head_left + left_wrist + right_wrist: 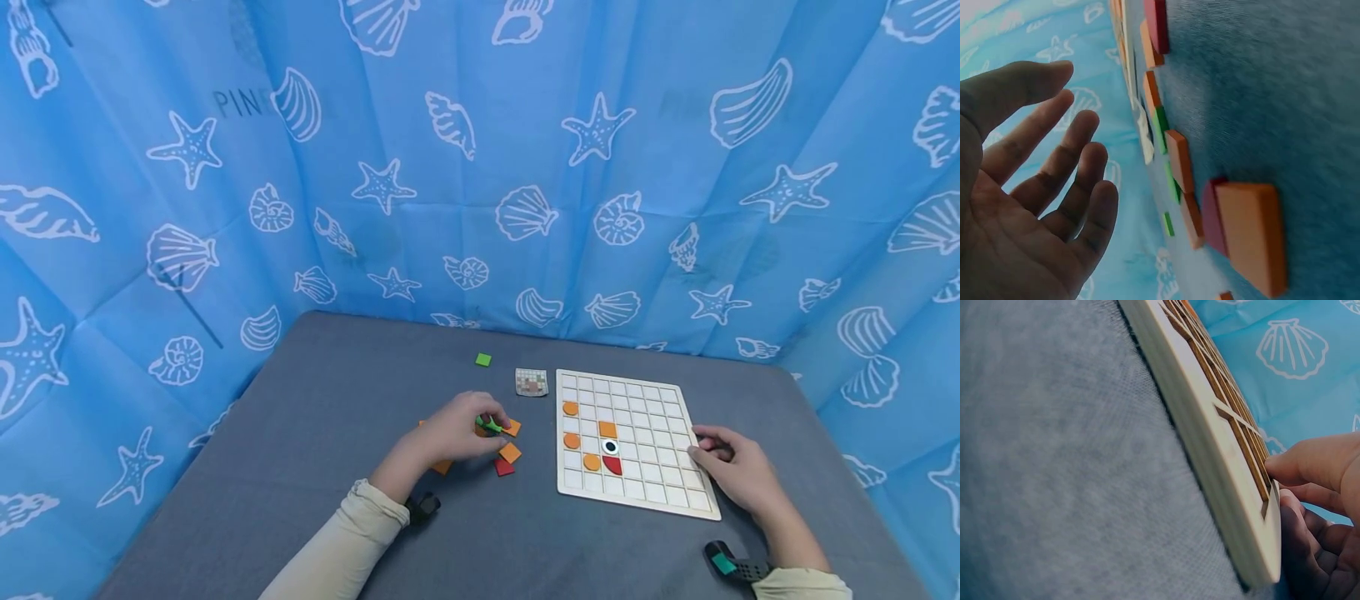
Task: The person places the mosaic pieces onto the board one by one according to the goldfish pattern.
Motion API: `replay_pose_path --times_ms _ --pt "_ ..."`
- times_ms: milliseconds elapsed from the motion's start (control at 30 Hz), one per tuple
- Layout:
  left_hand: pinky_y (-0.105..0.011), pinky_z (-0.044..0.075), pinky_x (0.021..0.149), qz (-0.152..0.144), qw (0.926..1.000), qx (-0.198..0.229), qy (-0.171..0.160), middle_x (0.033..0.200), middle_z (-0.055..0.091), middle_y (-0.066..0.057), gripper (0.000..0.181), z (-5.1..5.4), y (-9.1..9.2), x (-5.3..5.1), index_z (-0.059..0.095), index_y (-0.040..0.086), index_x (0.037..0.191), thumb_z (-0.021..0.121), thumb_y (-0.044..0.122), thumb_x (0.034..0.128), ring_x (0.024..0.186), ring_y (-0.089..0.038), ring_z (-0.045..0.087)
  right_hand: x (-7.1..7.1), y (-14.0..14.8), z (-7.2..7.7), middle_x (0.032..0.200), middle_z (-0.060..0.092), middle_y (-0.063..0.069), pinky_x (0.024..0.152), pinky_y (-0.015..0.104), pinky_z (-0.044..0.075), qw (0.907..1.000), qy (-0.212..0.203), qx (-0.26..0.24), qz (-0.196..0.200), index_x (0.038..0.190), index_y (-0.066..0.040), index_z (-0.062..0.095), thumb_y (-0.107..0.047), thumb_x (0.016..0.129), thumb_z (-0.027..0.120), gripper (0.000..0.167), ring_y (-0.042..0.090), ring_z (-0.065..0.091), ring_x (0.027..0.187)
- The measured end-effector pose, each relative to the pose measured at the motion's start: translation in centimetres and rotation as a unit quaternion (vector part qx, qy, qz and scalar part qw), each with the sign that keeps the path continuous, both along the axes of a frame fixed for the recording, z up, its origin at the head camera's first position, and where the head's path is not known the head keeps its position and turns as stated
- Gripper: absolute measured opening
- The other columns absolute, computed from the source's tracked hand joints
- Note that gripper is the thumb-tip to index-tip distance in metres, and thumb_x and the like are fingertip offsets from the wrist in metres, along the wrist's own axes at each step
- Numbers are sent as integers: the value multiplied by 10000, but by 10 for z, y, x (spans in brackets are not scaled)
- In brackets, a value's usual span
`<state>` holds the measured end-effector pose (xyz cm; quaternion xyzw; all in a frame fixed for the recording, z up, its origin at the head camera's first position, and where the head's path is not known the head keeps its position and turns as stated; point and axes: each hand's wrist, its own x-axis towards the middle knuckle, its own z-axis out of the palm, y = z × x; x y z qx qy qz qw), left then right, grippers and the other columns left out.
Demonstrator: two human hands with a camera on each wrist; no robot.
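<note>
The two hands are well apart. The left hand (459,429) is above the loose tiles (510,452), its fingers slightly bent and its thumb apart from them. The right hand (738,468) pinches the right edge of the grid board (660,454), which lies on the grey worktop (585,546), carrying several orange circles (571,408).

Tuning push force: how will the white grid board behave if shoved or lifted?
The white grid board is likely stiff: its rim looks thick and straight up close. Lying flat on the grey table, it should slide rather than roll. Tilting might spill the orange discs, since nothing visible covers them.
</note>
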<state>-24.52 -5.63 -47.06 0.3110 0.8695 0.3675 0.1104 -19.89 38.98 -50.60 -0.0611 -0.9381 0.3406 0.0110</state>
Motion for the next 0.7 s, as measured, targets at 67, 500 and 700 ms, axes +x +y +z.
replay_pose_path --times_ms 67,500,700 --pt "-396 575 949 -32 10000 -19 -38 1108 725 -23 158 -3 -4 2 782 115 1106 795 169 959 1051 -221 657 0 1 0 1107 653 131 667 240 429 10000 22 10 20 1420 73 587 -221 1032 680 496 83 520 816" --pt "-294 533 882 -221 9985 -335 -369 1081 710 28 178 -8 -13 9 783 154 1118 815 214 954 976 -157 633 1 0 -2 1090 653 122 660 236 419 9999 106 27 -4 1406 70 603 -212 1024 691 483 72 514 804" --pt "-259 544 889 -328 9968 -391 -614 1082 725 78 196 -13 -10 11 780 164 1131 823 192 941 958 -56 632 1 0 -2 1094 652 123 659 240 418 9999 121 30 -4 1411 70 599 -214 1025 687 487 74 516 802"
